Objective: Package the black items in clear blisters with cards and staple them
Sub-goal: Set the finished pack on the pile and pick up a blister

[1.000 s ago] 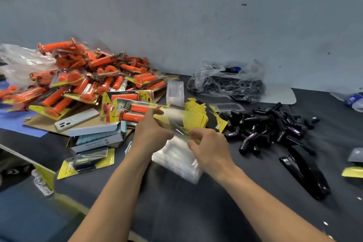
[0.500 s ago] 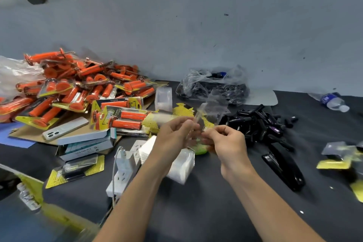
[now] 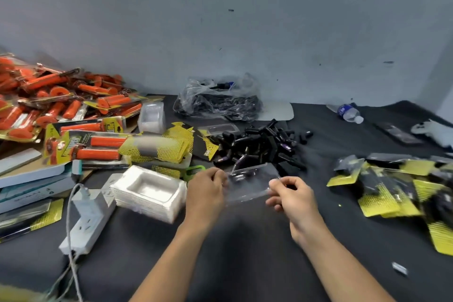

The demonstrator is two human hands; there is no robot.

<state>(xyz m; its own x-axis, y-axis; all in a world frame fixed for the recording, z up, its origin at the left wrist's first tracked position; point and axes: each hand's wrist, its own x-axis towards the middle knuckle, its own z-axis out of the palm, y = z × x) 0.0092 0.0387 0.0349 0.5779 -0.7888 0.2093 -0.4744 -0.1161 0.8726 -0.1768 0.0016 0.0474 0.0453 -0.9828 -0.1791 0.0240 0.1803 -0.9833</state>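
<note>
Along the far left corner of the desk (image 3: 245, 260), against the wall, sprawls the largest thing in sight: a heap of orange packs (image 3: 61, 105) spilling toward the middle. Near the right edge lies a loose spread of finished packs (image 3: 387, 191), dark pieces under plastic on yellow backing, overlapping one another. By the far edge at the middle sits a crumpled plastic bag (image 3: 218, 103) with dark contents. Just in front of it is the pile of black items (image 3: 259, 144), short cylinders tumbled together on the dark cloth. Left of that pile, a fanned stack of yellow cards (image 3: 161, 147) lies against the orange heap. Flat boxes (image 3: 31, 179) are piled at the left edge. Left of centre and closer to the near edge stands a stack of blisters (image 3: 149, 191), nested trays with a rectangular pocket. Just beside it on the left is a white power strip (image 3: 90, 216) with a plug and cable in it.

Both forearms reach in from the near edge. The left hand (image 3: 206, 193) grips the left rim of a single clear blister (image 3: 250, 184), fingers curled round it. The right hand (image 3: 291, 193) pinches the right rim between thumb and forefinger. That blister is held between them near the middle of the desk, on the near side of the black items. A small water bottle (image 3: 348, 113) lies on its side toward the far right corner.
</note>
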